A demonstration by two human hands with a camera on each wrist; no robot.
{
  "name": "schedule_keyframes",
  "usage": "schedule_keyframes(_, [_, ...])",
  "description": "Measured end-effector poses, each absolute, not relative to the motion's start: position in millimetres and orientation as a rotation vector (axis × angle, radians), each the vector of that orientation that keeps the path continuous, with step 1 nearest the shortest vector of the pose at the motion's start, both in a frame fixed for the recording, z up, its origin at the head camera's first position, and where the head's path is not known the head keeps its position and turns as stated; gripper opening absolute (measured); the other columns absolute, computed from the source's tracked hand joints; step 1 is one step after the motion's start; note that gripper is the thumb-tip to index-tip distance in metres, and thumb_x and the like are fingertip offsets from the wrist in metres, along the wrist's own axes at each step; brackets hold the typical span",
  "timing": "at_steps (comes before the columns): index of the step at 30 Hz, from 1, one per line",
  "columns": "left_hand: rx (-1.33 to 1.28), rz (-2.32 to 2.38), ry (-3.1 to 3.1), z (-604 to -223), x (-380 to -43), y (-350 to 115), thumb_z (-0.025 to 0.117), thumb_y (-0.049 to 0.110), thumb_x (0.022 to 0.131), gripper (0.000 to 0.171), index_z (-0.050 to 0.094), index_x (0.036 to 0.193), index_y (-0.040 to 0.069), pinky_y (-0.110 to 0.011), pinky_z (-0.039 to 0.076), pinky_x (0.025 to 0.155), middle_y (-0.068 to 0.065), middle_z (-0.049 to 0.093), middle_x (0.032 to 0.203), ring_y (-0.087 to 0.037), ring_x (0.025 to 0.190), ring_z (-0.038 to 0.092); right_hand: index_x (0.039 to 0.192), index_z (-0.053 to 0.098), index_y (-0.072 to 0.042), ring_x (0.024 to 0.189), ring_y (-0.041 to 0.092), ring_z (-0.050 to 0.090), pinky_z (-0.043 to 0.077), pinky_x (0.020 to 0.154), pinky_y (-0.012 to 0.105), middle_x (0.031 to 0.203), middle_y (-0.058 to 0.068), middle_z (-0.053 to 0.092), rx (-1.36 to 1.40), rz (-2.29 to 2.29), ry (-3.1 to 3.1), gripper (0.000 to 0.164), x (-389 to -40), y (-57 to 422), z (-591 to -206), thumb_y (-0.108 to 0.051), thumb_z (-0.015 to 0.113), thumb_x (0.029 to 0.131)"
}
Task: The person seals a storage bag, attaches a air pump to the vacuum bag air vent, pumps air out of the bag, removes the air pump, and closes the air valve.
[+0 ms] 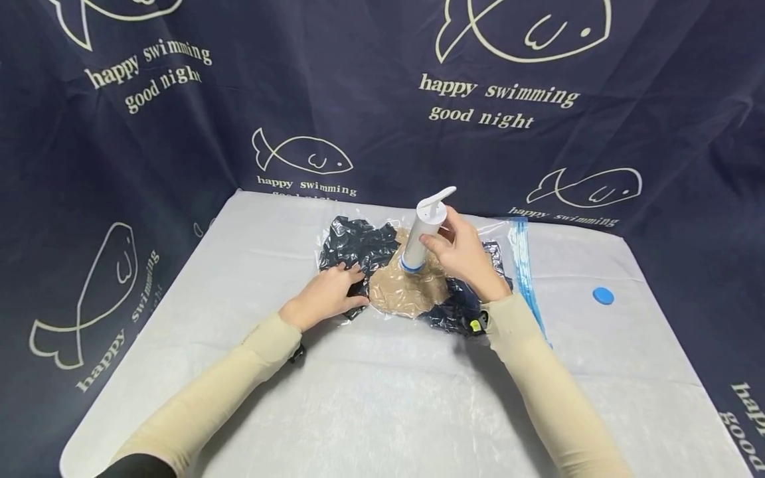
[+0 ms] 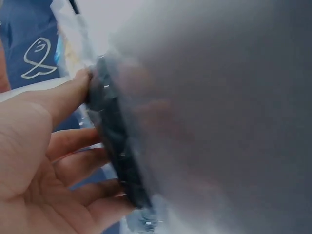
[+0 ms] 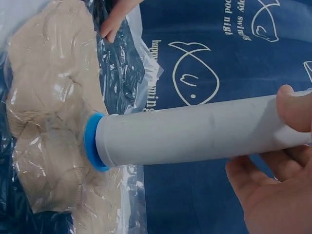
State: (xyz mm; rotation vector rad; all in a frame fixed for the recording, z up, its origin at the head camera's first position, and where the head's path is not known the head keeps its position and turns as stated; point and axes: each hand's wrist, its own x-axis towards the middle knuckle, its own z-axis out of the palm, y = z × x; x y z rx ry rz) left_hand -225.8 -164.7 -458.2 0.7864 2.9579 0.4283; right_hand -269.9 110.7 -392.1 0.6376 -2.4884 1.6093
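A clear vacuum storage bag [image 1: 505, 232] lies flattened on the table, with tan cloth [image 1: 400, 292] between black cloth [image 1: 349, 245] and dark blue cloth [image 1: 460, 305] inside. A white hand pump [image 1: 418, 239] stands slightly tilted on it, its base at the blue valve ring [image 3: 91, 141] over the tan cloth. My right hand [image 1: 469, 252] grips the pump's upper barrel, thumb on one side and fingers on the other. Fingers spread, my left hand [image 1: 325, 295] rests on the bag's left part over the black cloth. In the left wrist view, those fingertips touch the crinkled plastic.
A round blue cap [image 1: 603, 295] lies on the table to the right of the bag. The bag's blue zip strip [image 1: 524, 265] runs along its right side. Behind the white-covered table [image 1: 370, 411] hangs a dark blue curtain [image 1: 382, 99] printed with fish.
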Motion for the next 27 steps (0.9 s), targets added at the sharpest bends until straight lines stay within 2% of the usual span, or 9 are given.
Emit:
schedule_keyframes(5, [0.674,0.572,2.955,-443.3,-236.1,-151.6,0.077,0.049,0.090,0.069,0.062,0.138,0.000,-0.048,0.056,0.101,-0.018,0.066,0.137,-0.035,0.122,0.067,0.149,0.039,-0.006,0.127,0.033,0.061,0.048,0.113,0.045,0.137,0.019,0.062,0.619,1.728,-2.385,0.071,-266.4,108.5,-394.7,-0.006,0.078,0.089])
schedule_keyframes(10, [0.656,0.855,2.947,-432.0,-250.2,-126.3,0.078,0.041,0.091,0.078,0.048,0.151,0.002,-0.045,0.042,0.118,-0.015,0.055,0.152,-0.033,0.140,0.053,0.138,0.045,-0.002,0.112,0.024,0.061,0.055,0.099,0.047,0.127,0.017,0.062,0.527,1.648,-2.316,0.067,-264.9,103.0,-399.9,-0.012,0.085,0.085])
schedule_keyframes(14, [0.692,1.166,2.874,-434.1,-262.3,-104.3,0.081,0.031,0.090,0.078,0.044,0.154,0.005,-0.044,0.039,0.120,-0.015,0.056,0.151,-0.032,0.141,0.052,0.133,0.049,0.001,0.106,0.019,0.060,0.056,0.094,0.044,0.122,0.017,0.062,0.506,1.593,-2.304,0.059,-265.2,103.7,-400.7,-0.008,0.084,0.085])
schedule_keyframes(19, [0.684,1.501,2.782,-443.2,-270.0,-87.4,0.079,0.019,0.092,0.064,0.050,0.147,0.002,-0.046,0.049,0.111,-0.019,0.065,0.137,-0.036,0.129,0.062,0.135,0.053,0.001,0.112,0.026,0.064,0.054,0.103,0.043,0.126,0.019,0.064,0.598,1.630,-2.312,0.051,-267.1,108.2,-397.9,0.001,0.076,0.089])
schedule_keyframes(23, [0.680,1.607,2.756,-448.9,-270.5,-81.4,0.072,0.010,0.096,0.060,0.047,0.150,0.007,-0.048,0.047,0.113,-0.016,0.060,0.145,-0.033,0.136,0.057,0.140,0.054,0.000,0.122,0.034,0.063,0.050,0.110,0.045,0.133,0.021,0.063,0.686,1.621,-2.325,0.049,-267.3,112.1,-397.0,0.005,0.069,0.093])
schedule_keyframes(27, [0.692,1.576,2.755,-453.3,-271.9,-76.1,0.064,0.003,0.099,0.063,0.040,0.156,0.010,-0.044,0.044,0.116,-0.015,0.053,0.154,-0.030,0.143,0.050,0.145,0.050,0.001,0.133,0.034,0.058,0.047,0.114,0.046,0.141,0.021,0.060,0.756,1.626,-2.318,0.052,-265.7,114.5,-396.7,0.008,0.063,0.095])
